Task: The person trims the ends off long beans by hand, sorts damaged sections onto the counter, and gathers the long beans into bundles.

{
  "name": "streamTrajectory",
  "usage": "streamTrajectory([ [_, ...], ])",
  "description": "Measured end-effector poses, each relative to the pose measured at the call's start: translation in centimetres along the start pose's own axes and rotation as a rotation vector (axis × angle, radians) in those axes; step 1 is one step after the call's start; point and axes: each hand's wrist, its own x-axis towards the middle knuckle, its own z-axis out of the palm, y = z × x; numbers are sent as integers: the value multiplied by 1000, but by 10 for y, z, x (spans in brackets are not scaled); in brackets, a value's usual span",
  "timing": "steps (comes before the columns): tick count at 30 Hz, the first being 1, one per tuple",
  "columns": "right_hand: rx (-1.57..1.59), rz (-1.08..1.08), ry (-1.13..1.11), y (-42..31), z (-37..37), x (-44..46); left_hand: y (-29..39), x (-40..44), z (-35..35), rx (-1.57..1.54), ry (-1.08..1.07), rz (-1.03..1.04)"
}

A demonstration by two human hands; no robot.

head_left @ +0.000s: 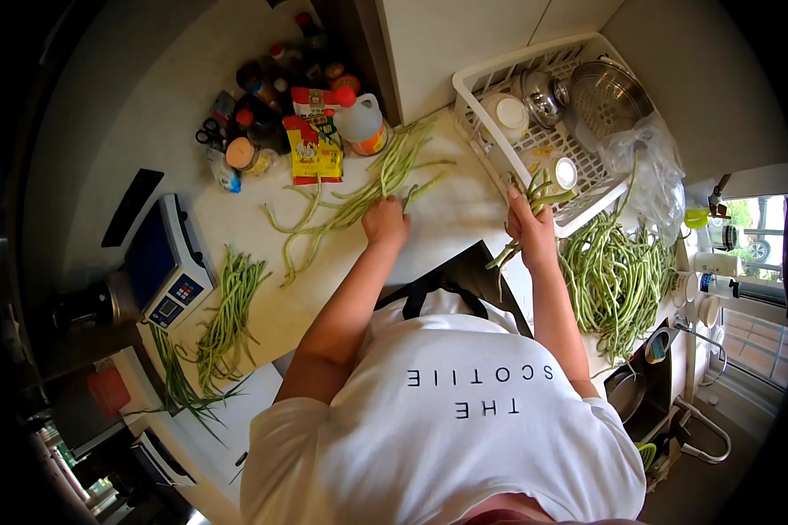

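My left hand is closed at the near edge of a loose spread of long green beans on the pale counter, its fingers curled down onto them. What exactly it grips is partly hidden under the hand. My right hand is wrapped round a short bunch of green beans, held up beside the white basket, with ends sticking out above and below the fist. A big tangled heap of long green beans lies to its right. Another straightened bundle of green beans rests at the left.
The white plastic basket holds steel strainers and containers; a clear plastic bag hangs over its corner. Bottles, seasoning packets and a white jug stand at the back. A digital scale and darker leafy greens are left; a sink is right.
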Motion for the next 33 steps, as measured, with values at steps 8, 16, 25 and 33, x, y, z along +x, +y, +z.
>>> streamTrajectory([
  [8, -59, 21, -33, 2, -5, -4, 11, 18, 2, -200, 176, 260],
  [16, -221, 69, 37, 27, -3, 8, 26, 32, 6, -329, 19, 216],
  [25, -184, -65, 1, 45, 32, 32, 86, -29, -31, -432, 179, 509],
  [33, -79, -51, 33, 36, 4, 32, 9, 35, -13, -234, 607, 149],
])
